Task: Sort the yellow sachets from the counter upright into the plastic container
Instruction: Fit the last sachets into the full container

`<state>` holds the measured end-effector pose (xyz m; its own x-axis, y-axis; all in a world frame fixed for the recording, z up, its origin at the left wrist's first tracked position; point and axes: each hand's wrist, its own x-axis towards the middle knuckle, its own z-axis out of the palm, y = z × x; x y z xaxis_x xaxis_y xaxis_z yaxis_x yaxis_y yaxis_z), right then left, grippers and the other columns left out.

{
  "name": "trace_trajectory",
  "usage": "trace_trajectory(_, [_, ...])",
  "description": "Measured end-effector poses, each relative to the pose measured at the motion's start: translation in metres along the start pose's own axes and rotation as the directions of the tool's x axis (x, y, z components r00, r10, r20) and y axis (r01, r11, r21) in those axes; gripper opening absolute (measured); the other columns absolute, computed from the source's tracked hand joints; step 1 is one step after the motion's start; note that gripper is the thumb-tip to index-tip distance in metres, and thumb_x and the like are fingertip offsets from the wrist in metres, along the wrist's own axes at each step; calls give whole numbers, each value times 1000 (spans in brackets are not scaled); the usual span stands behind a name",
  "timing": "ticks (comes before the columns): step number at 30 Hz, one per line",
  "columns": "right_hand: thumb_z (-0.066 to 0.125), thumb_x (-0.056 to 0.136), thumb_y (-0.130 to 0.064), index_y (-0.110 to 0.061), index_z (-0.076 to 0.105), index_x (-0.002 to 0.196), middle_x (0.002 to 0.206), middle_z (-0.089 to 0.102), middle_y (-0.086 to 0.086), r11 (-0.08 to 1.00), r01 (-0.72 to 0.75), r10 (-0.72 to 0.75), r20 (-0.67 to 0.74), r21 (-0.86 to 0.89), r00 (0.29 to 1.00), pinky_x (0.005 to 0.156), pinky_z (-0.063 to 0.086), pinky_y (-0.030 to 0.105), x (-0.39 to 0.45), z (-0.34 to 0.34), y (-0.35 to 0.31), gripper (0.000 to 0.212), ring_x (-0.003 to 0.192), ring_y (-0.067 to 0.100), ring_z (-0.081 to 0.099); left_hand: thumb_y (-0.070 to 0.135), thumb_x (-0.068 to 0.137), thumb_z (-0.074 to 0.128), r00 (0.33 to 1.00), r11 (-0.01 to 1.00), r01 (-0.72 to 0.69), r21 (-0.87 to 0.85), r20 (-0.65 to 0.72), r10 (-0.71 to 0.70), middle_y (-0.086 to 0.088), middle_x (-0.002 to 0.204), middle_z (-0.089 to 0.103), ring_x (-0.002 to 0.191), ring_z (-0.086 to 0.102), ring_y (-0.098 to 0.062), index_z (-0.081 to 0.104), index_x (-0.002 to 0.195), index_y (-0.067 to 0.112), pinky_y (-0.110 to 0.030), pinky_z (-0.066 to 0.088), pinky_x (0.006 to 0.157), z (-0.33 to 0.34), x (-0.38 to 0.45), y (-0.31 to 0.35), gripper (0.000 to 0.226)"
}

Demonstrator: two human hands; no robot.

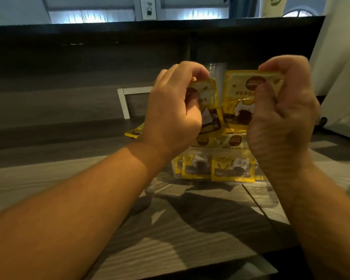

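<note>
Behind the work area stands a dark raised ledge, and beyond it a pale wall with bright windows and a small framed picture point(148, 9). Below the ledge lies the grey wood-grain counter point(49, 110), lit in stripes of light and shadow. Near the middle of the counter stands the clear plastic container point(216, 152), a low transparent box; through its front wall several yellow sachets with a white cat drawing point(231, 168) are seen standing upright side by side, and the tops of more sachets show above its rim. Both bare forearms reach in from the near edge of the counter, and both hands are raised above the container. The left hand point(173, 112) is closed on a yellow printed sachet point(207, 110); the fingertips pinch its top edge and the packet hangs upright. The right hand point(281, 110) is closed on a second yellow sachet with the cat print point(238, 98), gripping its top right corner, with the printed face turned toward the camera. The two held sachets are just beside each other, and I cannot tell if they touch. One more yellow sachet point(134, 131) lies flat on the counter to the left of the container, partly hidden behind the left wrist. Farther back on the counter, behind the left hand, stands a white angular frame point(124, 103). At the right edge is a large white object point(339, 57), which I cannot identify.
</note>
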<state>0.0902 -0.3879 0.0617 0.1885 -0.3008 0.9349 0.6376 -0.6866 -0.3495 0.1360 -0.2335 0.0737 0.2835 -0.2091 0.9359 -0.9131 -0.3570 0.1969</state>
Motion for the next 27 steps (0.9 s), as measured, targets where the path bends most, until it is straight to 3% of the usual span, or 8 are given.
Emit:
trace_trajectory(5, [45,95,1,1,53,110,92,46,-18,1000,25,-25,-25,-18,999,68,52,25,0,1,2,18,84,8,55,-6,78,55,993,999,-10,48,118,4,12,95,52,94,54,-20,61,108,11,-38,52,74,-3,-3,-2,35])
trace_trajectory(10, [47,92,1,-2,56,107,94,52,-1,999,-14,13,-9,-46,1000,68,53,28,-1,1,1,18,85,13,57,6,88,57,895,984,132,120,411,-170,17,94,54,100,52,-13,64,110,24,-40,50,86,-1,-26,-6,29])
trace_trajectory(13, [47,90,-1,-4,59,101,95,57,7,994,-23,27,32,-111,999,68,53,29,0,2,2,17,86,17,58,22,97,53,910,972,199,125,344,-230,21,96,55,103,47,-7,69,111,27,-29,40,84,2,-42,-9,22])
trace_trajectory(16, [45,92,-4,-5,61,97,96,55,7,982,-7,24,86,-189,996,65,48,10,-2,2,2,17,83,14,56,34,95,51,907,963,240,122,325,-267,9,106,56,104,46,-10,70,117,26,-26,42,84,4,-48,-10,30])
trace_trajectory(18, [46,92,-7,-5,62,96,95,54,6,978,8,17,119,-210,993,63,46,8,-3,1,2,17,82,14,56,34,93,50,898,959,254,123,337,-281,8,105,55,103,46,-11,69,120,24,-25,42,84,3,-49,-8,34])
trace_trajectory(21, [47,92,-15,-8,63,96,96,57,3,956,38,28,221,-290,975,62,48,14,-6,1,2,18,84,15,59,27,91,48,901,950,300,87,302,-312,8,107,56,105,46,-11,68,122,21,-22,40,87,1,-51,-6,38])
trace_trajectory(24, [49,87,-25,-13,64,95,92,57,-5,931,55,73,332,-360,940,62,52,21,-8,1,-2,22,82,12,60,21,90,48,897,937,347,44,275,-345,7,113,53,110,47,-13,61,127,23,-35,47,92,1,-53,-7,39])
trace_trajectory(27, [50,84,-32,-18,64,79,77,60,-5,924,42,130,416,-380,900,58,54,29,-7,0,-5,21,71,11,60,19,86,48,894,924,383,-5,253,-370,6,114,50,112,48,-16,58,128,23,-41,51,91,2,-54,-8,44])
